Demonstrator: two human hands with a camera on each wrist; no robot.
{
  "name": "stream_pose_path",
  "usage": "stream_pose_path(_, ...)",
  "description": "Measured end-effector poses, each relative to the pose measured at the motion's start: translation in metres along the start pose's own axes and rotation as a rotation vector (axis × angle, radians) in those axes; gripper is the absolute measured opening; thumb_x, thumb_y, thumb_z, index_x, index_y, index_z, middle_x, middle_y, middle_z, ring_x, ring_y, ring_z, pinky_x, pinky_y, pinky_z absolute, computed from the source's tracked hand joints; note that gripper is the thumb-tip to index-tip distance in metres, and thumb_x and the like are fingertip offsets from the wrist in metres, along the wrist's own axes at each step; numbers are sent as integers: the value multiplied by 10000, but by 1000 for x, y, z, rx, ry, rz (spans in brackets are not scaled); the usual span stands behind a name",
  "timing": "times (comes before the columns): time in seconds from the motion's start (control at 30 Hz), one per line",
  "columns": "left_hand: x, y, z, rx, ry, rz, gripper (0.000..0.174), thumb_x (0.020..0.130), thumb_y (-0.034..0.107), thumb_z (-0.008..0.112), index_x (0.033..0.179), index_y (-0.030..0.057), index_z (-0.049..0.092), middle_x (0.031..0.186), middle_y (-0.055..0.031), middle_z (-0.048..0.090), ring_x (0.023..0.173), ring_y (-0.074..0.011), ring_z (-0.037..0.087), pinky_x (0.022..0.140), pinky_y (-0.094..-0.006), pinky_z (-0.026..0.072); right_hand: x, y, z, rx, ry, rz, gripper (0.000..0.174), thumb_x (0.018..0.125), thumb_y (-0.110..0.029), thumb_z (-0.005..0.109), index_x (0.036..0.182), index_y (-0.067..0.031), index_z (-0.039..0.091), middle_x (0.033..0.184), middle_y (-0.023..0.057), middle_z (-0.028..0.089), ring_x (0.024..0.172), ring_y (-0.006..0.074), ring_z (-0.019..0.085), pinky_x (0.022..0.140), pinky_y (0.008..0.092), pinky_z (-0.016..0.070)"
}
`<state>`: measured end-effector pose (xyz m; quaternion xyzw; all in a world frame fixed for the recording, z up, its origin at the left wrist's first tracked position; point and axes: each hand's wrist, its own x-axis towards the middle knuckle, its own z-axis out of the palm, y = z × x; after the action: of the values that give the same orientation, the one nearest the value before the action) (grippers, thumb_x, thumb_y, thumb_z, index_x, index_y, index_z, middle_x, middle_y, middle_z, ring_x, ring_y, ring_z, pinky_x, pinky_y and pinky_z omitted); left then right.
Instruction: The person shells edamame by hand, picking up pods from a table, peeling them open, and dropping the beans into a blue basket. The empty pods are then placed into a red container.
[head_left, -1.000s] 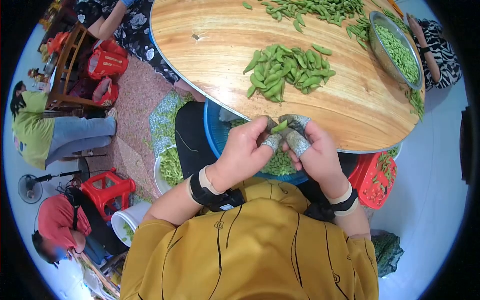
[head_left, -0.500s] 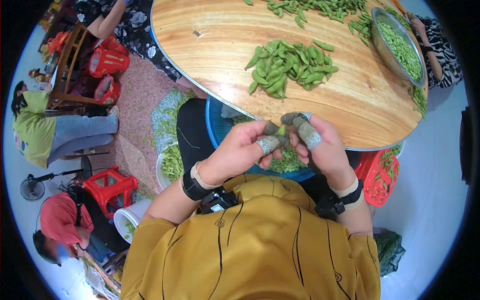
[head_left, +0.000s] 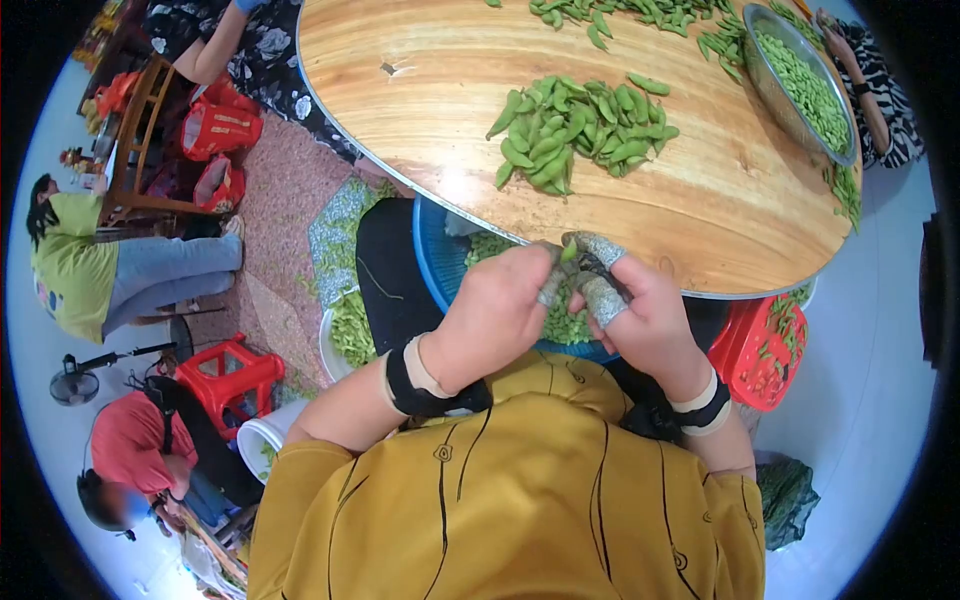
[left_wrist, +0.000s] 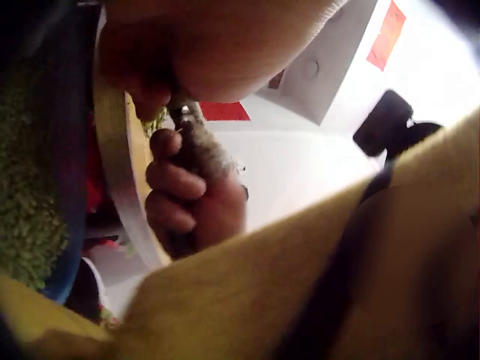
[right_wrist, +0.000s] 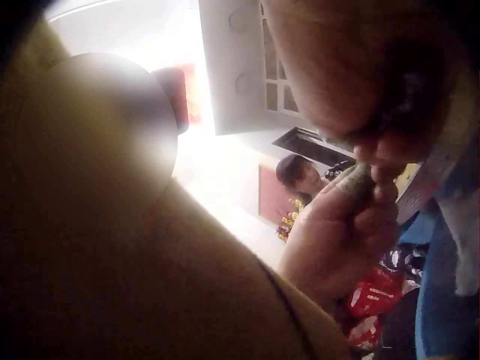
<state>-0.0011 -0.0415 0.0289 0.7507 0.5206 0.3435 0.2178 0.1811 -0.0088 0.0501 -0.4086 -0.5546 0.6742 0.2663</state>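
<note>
Over the table's near edge, my left hand (head_left: 500,305) and right hand (head_left: 655,320) meet, thumbs and forefingers together. Between their fingertips they pinch a green edamame pod (head_left: 570,250), mostly covered by the fingers. Grey, stained wraps cover the thumbs and forefingers. Below the hands is a blue basin (head_left: 432,262) of shelled beans (head_left: 567,325). A heap of edamame pods (head_left: 585,130) lies on the wooden table (head_left: 420,120) just beyond. In the left wrist view, the right hand's fingers (left_wrist: 176,184) are curled; the left wrist and palm hide the pod.
A metal bowl of shelled beans (head_left: 805,95) stands at the table's right edge, more pods (head_left: 660,12) at the far side. On the floor are a red basket (head_left: 765,365), a white bucket (head_left: 265,440) and a red stool (head_left: 232,380). Other people sit or stand around.
The pod has shifted between the fingertips and shows less than a second ago. My left hand has turned over the pod, its thumb now mostly hidden. The heap stays in place.
</note>
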Motion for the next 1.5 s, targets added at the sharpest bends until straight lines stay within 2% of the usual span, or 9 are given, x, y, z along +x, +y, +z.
stream_pose_path(0.17, 7, -1, 0, -76, -35, 33, 193, 766, -34, 500, 942, 3, 572, 759, -156, 602, 656, -338, 587, 592, -389, 478, 1, 4, -10, 321, -72, 186, 259, 870, -21, 476, 1101, -37, 592, 767, 1, 578, 547, 46, 472, 453, 191, 373)
stream_pose_path(0.23, 13, 3, -8, -941, -331, -631, 122, 904, 51, 486, 994, 21, 563, 647, -82, 548, 505, -195, 498, 494, -303, 405, -2, 2, -10, 439, -57, 207, 261, 879, -26, 465, 1106, -45, 594, 755, 4, 567, 524, 33, 443, 423, 182, 342)
stream_pose_path(0.33, 12, -8, -6, -1553, -404, -728, 171, 983, 199, 475, 935, 48, 540, 625, 12, 463, 488, -50, 355, 462, -204, 284, -1, 8, -11, 382, -98, 159, 252, 884, -25, 492, 1117, -41, 587, 770, 10, 583, 539, 43, 473, 440, 184, 365)
stream_pose_path(0.4, 7, -14, -3, -1657, -417, -742, 166, 978, 199, 479, 941, 47, 534, 618, 7, 450, 481, -55, 344, 457, -213, 267, 3, 29, -6, -396, 112, -515, 252, 885, -35, 534, 1133, -42, 578, 785, 17, 596, 562, 33, 492, 438, 183, 364)
stream_pose_path(0.47, 2, -21, 1, -1863, -439, -772, 160, 969, 200, 489, 952, 45, 523, 605, -3, 424, 467, -64, 321, 447, -229, 231, 0, 27, -6, -356, 102, -463, 232, 888, -44, 549, 1118, -42, 582, 776, 14, 599, 550, 29, 490, 436, 183, 361)
stream_pose_path(0.6, 1, -27, 4, -1832, -445, -775, 288, 952, 213, 484, 1140, -2, 522, 562, -19, 431, 442, -91, 334, 440, -251, 264, -5, 0, -13, 158, 1, 75, 162, 900, -79, 572, 1055, -42, 600, 717, -5, 588, 490, 24, 461, 426, 182, 349)
stream_pose_path(1.0, 1, -15, 2, -1882, -508, -814, 150, 947, 153, 513, 1026, 34, 557, 610, 3, 445, 495, -90, 393, 452, -241, 297, 7, 6, -15, 214, -40, 60, 117, 871, -72, 608, 971, -11, 602, 705, -27, 576, 519, 22, 463, 454, 183, 362)
stream_pose_path(1.2, 3, -7, -5, -309, -92, 42, 76, 845, 63, 573, 864, -10, 567, 683, -69, 522, 586, -141, 529, 553, -280, 431, 6, 5, -3, 36, 58, -26, 110, 839, -12, 611, 947, 2, 596, 765, -18, 608, 647, 33, 521, 560, 202, 437)
stream_pose_path(1.5, 2, -2, -9, -1589, -348, -723, 173, 978, 154, 430, 961, 36, 554, 636, -5, 484, 501, -90, 403, 460, -232, 308, -1, 9, -8, 237, -8, 32, 129, 847, -27, 612, 969, -4, 578, 782, -10, 596, 633, 89, 544, 572, 254, 460)
